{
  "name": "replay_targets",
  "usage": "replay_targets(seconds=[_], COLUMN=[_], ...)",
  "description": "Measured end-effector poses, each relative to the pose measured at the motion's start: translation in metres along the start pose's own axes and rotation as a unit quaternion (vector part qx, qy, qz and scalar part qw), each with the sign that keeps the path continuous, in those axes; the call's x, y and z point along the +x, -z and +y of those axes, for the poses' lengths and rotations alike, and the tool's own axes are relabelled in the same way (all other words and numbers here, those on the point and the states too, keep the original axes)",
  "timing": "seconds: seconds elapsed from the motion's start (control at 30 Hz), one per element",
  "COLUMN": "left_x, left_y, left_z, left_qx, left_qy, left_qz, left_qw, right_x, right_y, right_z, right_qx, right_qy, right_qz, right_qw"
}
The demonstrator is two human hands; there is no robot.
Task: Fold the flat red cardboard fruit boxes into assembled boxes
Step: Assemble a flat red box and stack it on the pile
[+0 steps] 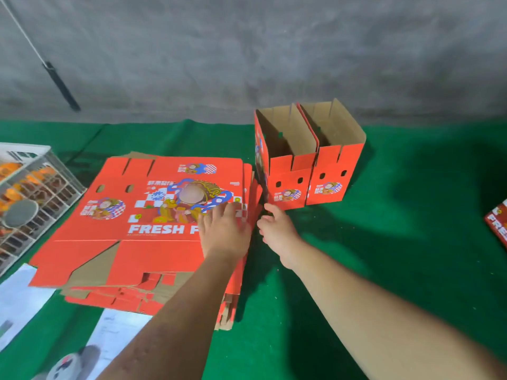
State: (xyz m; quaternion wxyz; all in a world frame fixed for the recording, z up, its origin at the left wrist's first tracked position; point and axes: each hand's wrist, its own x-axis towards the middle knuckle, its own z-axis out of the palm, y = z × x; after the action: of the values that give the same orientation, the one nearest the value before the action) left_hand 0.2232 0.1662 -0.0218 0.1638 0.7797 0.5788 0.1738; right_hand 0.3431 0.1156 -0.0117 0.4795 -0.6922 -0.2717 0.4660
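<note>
A stack of flat red cardboard fruit boxes (142,215) lies on the green cloth left of centre, printed with a cartoon and "FRESH". My left hand (223,229) rests flat on the top sheet near its right edge, fingers spread. My right hand (277,229) is at the stack's right edge, its fingers curled against the edges of the sheets; whether it grips one I cannot tell. Two assembled red boxes (288,171) (333,163) stand side by side just behind my right hand, open at the top with brown insides.
A wire crate (35,193) with orange fruit stands at the left edge. White papers (19,300) lie at the near left. Another red printed box (498,223) pokes in at the right edge. A grey concrete wall runs behind the green cloth (397,242).
</note>
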Motion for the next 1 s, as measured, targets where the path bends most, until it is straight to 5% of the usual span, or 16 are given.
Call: replay_targets(seconds=[0.07,0.17,0.43,0.53,0.63,0.83,1.0], left_x=[-0.017,-0.041,-0.096,-0.092,-0.082,-0.073,-0.088], left_y=[0.01,0.01,0.032,0.055,0.078,0.09,0.102], left_z=[-0.033,-0.05,-0.045,-0.081,-0.123,-0.124,-0.091], left_qx=[0.104,0.128,-0.028,-0.037,-0.051,-0.095,-0.166], left_qy=[0.07,0.022,-0.138,-0.004,0.142,0.121,0.166], left_qz=[-0.052,-0.106,-0.126,-0.018,-0.004,-0.046,-0.05], left_qw=[0.991,0.986,0.982,0.999,0.989,0.987,0.971], right_x=[-0.015,-0.035,-0.068,-0.092,-0.12,-0.154,-0.166], right_y=[-0.019,-0.04,-0.001,0.037,0.068,0.097,0.107], right_z=[0.008,0.018,0.046,0.059,0.069,0.071,0.067], right_qx=[-0.003,-0.002,0.13,0.161,0.202,0.246,0.15], right_qy=[-0.027,-0.039,-0.142,-0.144,-0.115,-0.075,-0.023], right_qz=[-0.016,0.002,0.153,0.167,0.179,0.208,0.215], right_qw=[0.999,0.999,0.969,0.962,0.956,0.944,0.965])
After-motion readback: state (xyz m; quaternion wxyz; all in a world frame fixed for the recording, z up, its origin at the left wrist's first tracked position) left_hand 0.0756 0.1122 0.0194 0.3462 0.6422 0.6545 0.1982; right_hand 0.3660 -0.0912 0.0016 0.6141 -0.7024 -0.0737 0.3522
